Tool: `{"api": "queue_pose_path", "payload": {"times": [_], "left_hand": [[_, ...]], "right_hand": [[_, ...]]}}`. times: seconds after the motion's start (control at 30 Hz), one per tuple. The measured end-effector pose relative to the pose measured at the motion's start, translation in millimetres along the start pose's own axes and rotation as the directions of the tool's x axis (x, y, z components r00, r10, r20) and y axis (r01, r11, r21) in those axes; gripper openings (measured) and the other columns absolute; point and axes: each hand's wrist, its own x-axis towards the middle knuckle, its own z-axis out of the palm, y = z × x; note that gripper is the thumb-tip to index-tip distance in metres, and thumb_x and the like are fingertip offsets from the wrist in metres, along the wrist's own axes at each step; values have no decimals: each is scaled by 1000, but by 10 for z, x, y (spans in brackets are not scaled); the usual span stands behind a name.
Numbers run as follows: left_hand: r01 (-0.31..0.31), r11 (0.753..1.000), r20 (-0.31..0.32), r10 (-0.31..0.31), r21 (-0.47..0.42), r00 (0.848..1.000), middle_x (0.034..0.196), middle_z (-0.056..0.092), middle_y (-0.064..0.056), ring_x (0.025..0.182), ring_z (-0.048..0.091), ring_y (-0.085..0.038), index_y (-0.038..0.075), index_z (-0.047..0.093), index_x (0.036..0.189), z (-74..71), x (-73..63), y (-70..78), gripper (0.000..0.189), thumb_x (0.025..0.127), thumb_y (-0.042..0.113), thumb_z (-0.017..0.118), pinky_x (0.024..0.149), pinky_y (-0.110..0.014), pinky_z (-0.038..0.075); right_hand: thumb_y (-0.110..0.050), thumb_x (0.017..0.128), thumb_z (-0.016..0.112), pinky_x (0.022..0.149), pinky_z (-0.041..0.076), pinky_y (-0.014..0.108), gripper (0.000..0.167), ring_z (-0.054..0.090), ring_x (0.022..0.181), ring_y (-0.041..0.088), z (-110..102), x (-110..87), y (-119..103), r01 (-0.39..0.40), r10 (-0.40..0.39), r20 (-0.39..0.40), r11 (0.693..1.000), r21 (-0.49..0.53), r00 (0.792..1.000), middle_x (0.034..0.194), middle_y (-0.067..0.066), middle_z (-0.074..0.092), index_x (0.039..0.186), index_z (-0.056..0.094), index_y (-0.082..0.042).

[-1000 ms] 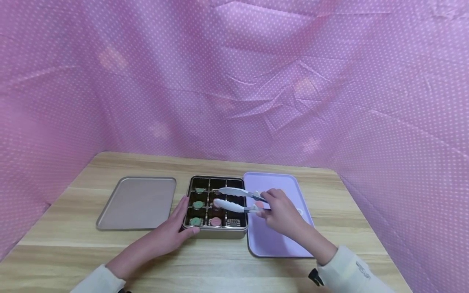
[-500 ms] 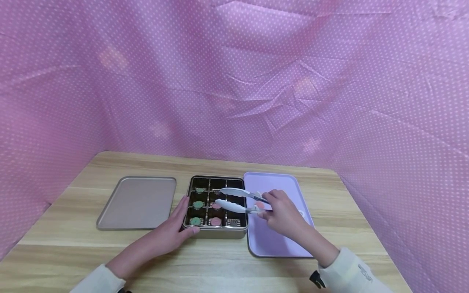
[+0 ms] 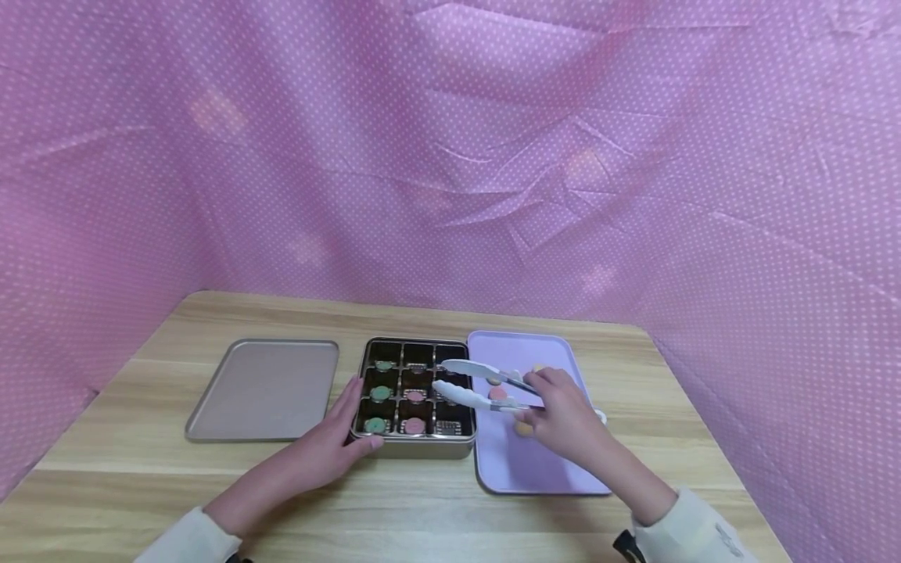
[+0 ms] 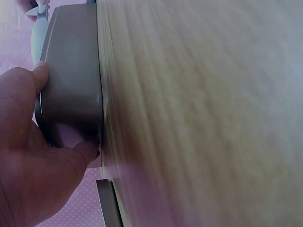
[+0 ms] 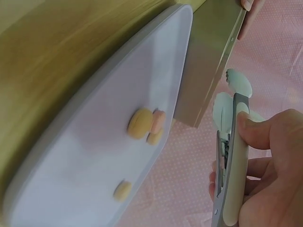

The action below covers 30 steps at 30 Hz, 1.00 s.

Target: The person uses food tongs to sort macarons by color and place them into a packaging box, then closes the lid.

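Note:
My left hand (image 3: 327,446) holds the near left corner of a metal tin (image 3: 422,448), fingers along its side and thumb at the front rim. The tin's dark insert has compartments in three rows. Green macarons (image 3: 381,394) fill the left column; pink macarons (image 3: 414,425) sit in the middle column's front two cells. With my right hand (image 3: 566,418) I grip white-tipped tongs (image 5: 235,156), spread apart over the tin's right side with nothing between the tips. Under the right hand, a lilac tray (image 3: 521,344) carries a pink macaron (image 5: 158,121) and several yellow macarons (image 5: 140,124).
A flat beige lid (image 3: 267,391) lies on the wooden table (image 3: 394,508) left of the tin. The lilac tray stands right against the tin's right side. Pink dotted cloth (image 3: 450,156) hangs around the table's back and sides.
My right hand has drawn the tongs to the right, off the middle column, uncovering the pink macaron in its centre cell. More yellow macarons show on the tray. My left hand stays put.

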Motion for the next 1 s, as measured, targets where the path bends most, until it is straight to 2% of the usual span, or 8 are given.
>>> {"api": "queue_pose_path", "payload": {"times": [0.17, 0.37, 0.63, 1.0], "left_hand": [[-2, 1000, 3, 2, -4, 1000, 169, -17, -7, 152, 13, -44, 20, -14, 161, -6, -15, 22, 107, 93, 71, 50, 121, -63, 19], [-6, 1000, -3, 6, -4, 1000, 169, -17, -8, 152, 12, -44, 18, -13, 162, 4, -20, 7, 108, 92, 72, 49, 121, -63, 18], [-21, 1000, -9, 21, 5, 1000, 168, -17, -9, 152, 13, -44, 17, -13, 161, 15, -59, 20, 105, 95, 67, 51, 121, -61, 18], [-24, 1000, -22, 24, 3, 999, 169, -16, -10, 152, 11, -44, 17, -13, 161, 41, -67, 26, 104, 96, 65, 52, 120, -62, 17]], "right_hand": [[-15, 75, 89, 81, 53, 41, 55, 58, 96, 25, -74, -94, 110, -27, 27, -10, 1000, 4, 1000, 103, 9, 66, 123, 67, 3], [-15, 76, 87, 81, 52, 43, 45, 58, 96, 28, -108, -196, 281, -42, 42, -14, 999, -6, 999, 103, 11, 66, 114, 68, 1], [-14, 76, 87, 81, 53, 45, 46, 59, 97, 29, -147, -315, 468, -76, 76, 3, 997, -14, 997, 103, 12, 66, 114, 68, 3], [-12, 74, 87, 84, 56, 50, 51, 62, 99, 33, -198, -314, 684, -76, 80, 53, 995, -66, 995, 104, 16, 68, 118, 68, 8]]}}
